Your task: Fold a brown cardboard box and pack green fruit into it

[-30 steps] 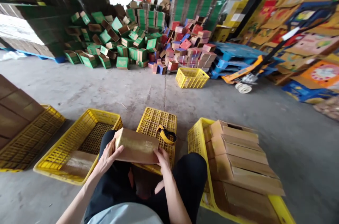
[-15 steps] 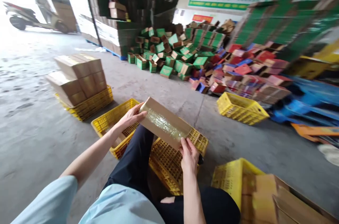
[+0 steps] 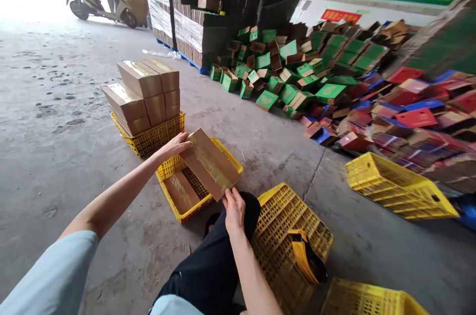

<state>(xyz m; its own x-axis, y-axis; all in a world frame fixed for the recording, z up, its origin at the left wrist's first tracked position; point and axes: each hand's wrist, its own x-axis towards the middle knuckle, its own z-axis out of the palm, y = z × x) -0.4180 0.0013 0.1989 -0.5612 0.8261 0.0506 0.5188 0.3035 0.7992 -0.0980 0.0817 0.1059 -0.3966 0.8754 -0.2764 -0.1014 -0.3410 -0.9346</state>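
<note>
Between my two hands I hold a long brown cardboard box point(image 3: 210, 161) with shiny clear tape down its top. My left hand point(image 3: 174, 147) grips its far left end, and my right hand point(image 3: 234, 208) grips the near right end. The box hangs tilted above a yellow plastic crate point(image 3: 181, 217). Inside that crate another taped cardboard box point(image 3: 181, 191) lies on the left side. Part of the crate is hidden behind the held box.
Behind the crate, a yellow crate point(image 3: 158, 137) carries stacked taped boxes point(image 3: 143, 82). An upturned yellow crate point(image 3: 275, 235) has a tape dispenser point(image 3: 307, 255) on it. Another crate point(image 3: 394, 188) stands right. Piles of green boxes point(image 3: 267, 99) and red-blue boxes point(image 3: 416, 116) lie behind.
My view has turned left. Both hands have carried the cardboard box left, from over the upturned crate to above the crate with a box inside. The tape dispenser now shows fully.
</note>
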